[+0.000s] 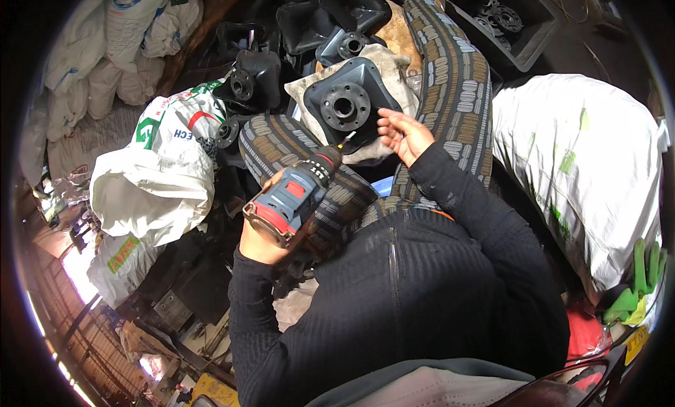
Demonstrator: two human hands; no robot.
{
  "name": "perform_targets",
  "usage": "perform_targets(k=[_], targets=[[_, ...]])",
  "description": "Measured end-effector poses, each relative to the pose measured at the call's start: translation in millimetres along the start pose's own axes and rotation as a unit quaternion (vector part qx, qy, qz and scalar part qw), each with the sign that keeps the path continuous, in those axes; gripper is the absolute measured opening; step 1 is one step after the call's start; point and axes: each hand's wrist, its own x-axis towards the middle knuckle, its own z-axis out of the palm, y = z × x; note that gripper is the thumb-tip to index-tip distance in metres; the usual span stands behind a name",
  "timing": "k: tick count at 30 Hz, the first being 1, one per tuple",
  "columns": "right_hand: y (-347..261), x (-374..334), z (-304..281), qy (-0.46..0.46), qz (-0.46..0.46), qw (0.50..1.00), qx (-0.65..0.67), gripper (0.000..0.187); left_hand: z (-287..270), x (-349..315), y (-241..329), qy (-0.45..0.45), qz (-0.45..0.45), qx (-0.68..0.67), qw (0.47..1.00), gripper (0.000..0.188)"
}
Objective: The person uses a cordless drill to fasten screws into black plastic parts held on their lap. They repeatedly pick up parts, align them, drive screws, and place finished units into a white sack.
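My left hand (261, 244) grips a blue, red and black cordless drill (290, 196) by its handle. The drill's bit points up at the lower rim of a round dark flange (355, 117), which has a central hole and smaller holes around it. That flange sits on a squarish black housing (374, 75), which rests on a pale cloth (394, 61) between my knees. Just right of the flange is my right hand (406, 136), fingers bent and pinched together; whatever they hold is too small to make out.
More black flanged housings (261, 73) lie beyond and to the left. A dark bin (524, 48) with metal rings stands at far right. White sacks flank me, one open at left (158, 178) and a full one at right (573, 154). Green gloves (636, 277) lie at lower right.
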Motion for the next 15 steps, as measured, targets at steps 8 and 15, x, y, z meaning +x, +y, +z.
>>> perform_targets(k=[8, 15], targets=[[-8.5, 50.1, 18.7, 0.033, -0.091, 0.969, -0.226, 0.029, 9.2, 19.9, -23.2, -0.004, -0.077, -0.081, 0.994, 0.044], [0.6, 60.1, 13.2, 0.014, -0.096, 0.962, -0.254, 0.028, -0.7, 48.9, -22.6, -0.055, -0.115, -0.075, 0.989, 0.048]])
